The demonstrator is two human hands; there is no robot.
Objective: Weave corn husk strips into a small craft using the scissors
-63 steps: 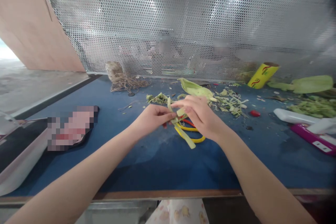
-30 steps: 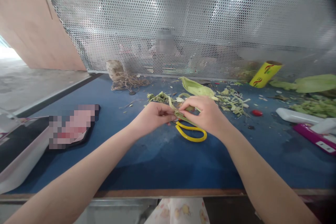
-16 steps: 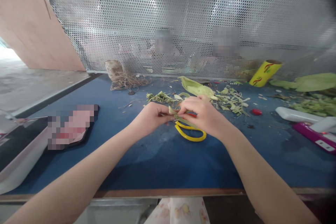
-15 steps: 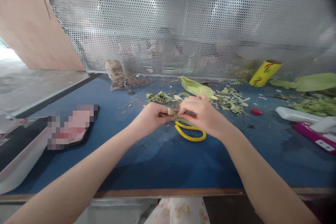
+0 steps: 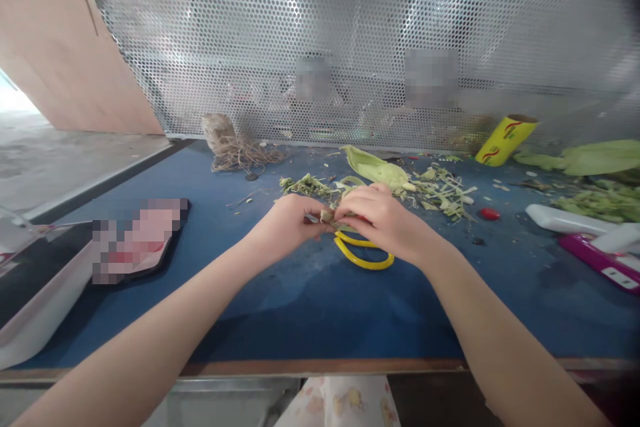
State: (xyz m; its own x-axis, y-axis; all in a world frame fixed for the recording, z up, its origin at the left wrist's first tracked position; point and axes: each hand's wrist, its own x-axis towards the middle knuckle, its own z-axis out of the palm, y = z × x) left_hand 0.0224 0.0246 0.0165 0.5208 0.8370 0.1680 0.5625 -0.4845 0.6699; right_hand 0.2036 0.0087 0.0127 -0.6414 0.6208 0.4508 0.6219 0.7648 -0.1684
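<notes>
White-rimmed tray [image 5: 35, 327] at the left edge of the blue, felt-like tabletop [image 5: 310, 313]: dark interior, contents not discernible. Both forearms extend forward and converge at mid-table. Left hand [image 5: 287, 223] and right hand [image 5: 385, 220], fingers curled narrowly, together pinch a small folded strip of pale green leaf [image 5: 330, 215] between their fingertips. The strip is held just above the loop handles of the yellow plastic scissors [image 5: 363, 255], which lie flat on the tabletop. Behind: a smooth pale green husk [image 5: 377, 170], shredded green trimmings [image 5: 440, 190], a tangle of brown fibrous twine [image 5: 243, 157], and a perforated metal screen [image 5: 350, 47].
</notes>
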